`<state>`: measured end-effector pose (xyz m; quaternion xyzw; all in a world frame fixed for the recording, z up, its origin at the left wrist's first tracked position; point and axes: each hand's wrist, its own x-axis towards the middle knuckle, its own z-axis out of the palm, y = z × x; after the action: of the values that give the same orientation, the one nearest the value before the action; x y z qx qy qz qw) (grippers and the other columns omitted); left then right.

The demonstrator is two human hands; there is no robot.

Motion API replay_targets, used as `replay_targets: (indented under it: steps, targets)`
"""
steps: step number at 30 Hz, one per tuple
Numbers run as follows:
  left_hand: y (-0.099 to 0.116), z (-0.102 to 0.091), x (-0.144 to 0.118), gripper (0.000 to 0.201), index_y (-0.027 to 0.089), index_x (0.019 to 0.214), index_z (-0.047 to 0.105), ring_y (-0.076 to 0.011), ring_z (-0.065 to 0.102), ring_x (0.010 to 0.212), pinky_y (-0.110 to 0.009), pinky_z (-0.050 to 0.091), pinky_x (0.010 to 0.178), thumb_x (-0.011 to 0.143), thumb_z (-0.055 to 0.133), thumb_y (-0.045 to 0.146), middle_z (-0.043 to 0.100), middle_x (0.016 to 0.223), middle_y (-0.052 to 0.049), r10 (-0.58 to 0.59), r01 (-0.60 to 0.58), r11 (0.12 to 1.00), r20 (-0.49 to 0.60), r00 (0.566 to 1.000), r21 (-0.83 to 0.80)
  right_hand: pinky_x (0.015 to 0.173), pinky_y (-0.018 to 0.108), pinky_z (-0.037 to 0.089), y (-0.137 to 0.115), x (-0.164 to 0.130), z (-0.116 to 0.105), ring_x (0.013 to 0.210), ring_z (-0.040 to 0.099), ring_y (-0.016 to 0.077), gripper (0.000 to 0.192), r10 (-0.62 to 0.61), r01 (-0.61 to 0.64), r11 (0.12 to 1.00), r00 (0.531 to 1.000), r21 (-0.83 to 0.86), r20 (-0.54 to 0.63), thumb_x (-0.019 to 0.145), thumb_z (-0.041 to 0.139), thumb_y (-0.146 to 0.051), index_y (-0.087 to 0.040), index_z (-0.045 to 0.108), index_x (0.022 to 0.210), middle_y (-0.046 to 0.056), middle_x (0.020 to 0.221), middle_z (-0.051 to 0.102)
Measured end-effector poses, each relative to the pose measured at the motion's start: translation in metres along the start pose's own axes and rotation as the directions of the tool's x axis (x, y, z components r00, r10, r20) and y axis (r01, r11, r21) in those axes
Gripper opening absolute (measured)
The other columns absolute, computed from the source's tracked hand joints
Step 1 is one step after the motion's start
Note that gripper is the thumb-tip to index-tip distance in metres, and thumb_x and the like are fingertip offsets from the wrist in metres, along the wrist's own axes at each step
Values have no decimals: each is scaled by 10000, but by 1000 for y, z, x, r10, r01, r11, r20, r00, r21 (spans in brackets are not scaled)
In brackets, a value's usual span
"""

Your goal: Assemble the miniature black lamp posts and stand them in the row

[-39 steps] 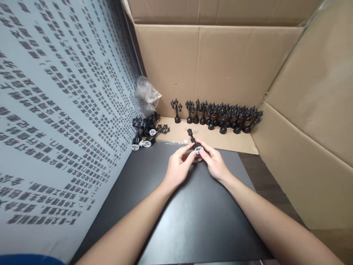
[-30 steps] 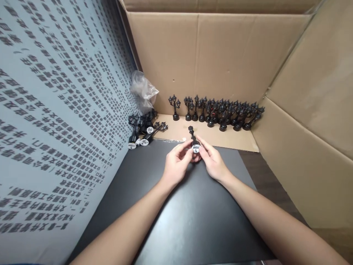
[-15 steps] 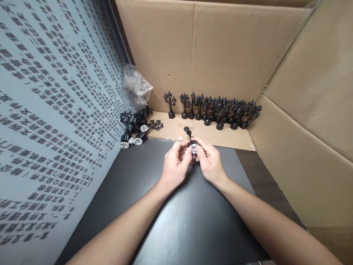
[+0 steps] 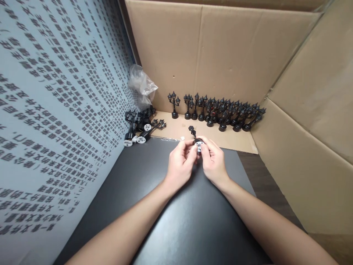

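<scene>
Between my two hands is a small black toy street lamp, its round base turned toward me. A white disc with dark slots shows on the underside of that base. My left hand grips the base from the left, thumb on the white disc. From the right, my right hand closes round the same base, its thumb also on the disc. One lantern head pokes out beyond the fingers; the rest of the lamp is mostly hidden by my hands.
Several black street lamps stand along the cardboard back wall. At the left lie more lamps with white base undersides showing, below a clear plastic bag. A printed panel rises on the left, cardboard on the right.
The whole view has shifted slightly, so everything sits a little further right. Both hands keep hold of the lamp's base, thumbs still on the white disc.
</scene>
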<state>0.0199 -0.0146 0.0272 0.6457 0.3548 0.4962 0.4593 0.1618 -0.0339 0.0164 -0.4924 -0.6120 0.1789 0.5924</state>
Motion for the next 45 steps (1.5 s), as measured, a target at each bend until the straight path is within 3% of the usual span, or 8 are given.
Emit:
replay_targets:
  steps: [5,12,17,22,26,33,41,45]
  targets:
    - [-3,-3,-1,304,205,1195,676,-153,702,739,-272,560,685,1023,642,453,770,980,-50,-2,2,1000,2,1000,-3,917,409,626,7,-5,1,1086,726,257,371,88,-91,991,995,94,42,1086,491,-434,-254,708,1327,106,1253,746]
    - [-16,-6,1,341,198,1239,668,-168,710,739,-294,598,730,1013,656,453,750,877,-30,-49,52,991,29,998,-120,835,410,640,23,-8,3,1049,728,264,499,145,-155,985,982,80,120,1089,455,-505,-272,612,1501,98,1144,767]
    - [-16,-5,-2,354,211,1291,688,-165,714,784,-304,613,786,1019,660,436,773,1013,-55,-44,49,991,36,998,-122,806,375,633,18,-7,1,945,737,231,430,115,-122,991,988,61,104,1097,441,-480,-250,645,1397,104,1208,753]
    - [-12,-6,-3,366,202,1281,727,-168,705,801,-320,622,806,1001,687,435,779,1086,-74,-47,51,986,31,998,-160,675,333,611,10,-9,2,727,689,183,341,91,-100,991,992,94,92,1086,476,-436,-250,623,1331,78,1081,754]
    - [-9,-2,-3,373,193,1257,735,-174,718,806,-322,629,805,973,720,436,785,1079,-80,-60,59,987,3,998,-153,727,340,618,12,-10,4,808,707,193,338,101,-111,988,991,105,88,1094,462,-426,-248,609,1341,94,1160,745]
    - [-6,9,-1,356,173,1227,717,-157,720,773,-275,615,739,970,728,419,775,983,-69,-43,33,990,-78,996,-136,991,390,576,10,-6,8,1141,707,238,339,49,-50,999,999,5,9,1117,405,-380,-251,638,1326,98,1314,724]
    - [-15,3,1,300,184,1219,697,-155,729,786,-284,613,757,1018,671,406,769,1022,-69,70,-71,997,-58,996,-20,930,363,575,3,-4,5,1049,719,223,293,-33,33,999,999,-21,-7,1099,467,-322,-239,696,1263,69,1176,763]
    - [-15,4,0,300,182,1192,693,-154,724,777,-279,609,738,1009,682,420,763,1004,-63,56,-58,998,-81,995,-21,937,366,590,3,-2,6,1080,733,240,284,-39,39,999,999,-21,-15,1084,508,-332,-238,726,1241,84,1198,772]
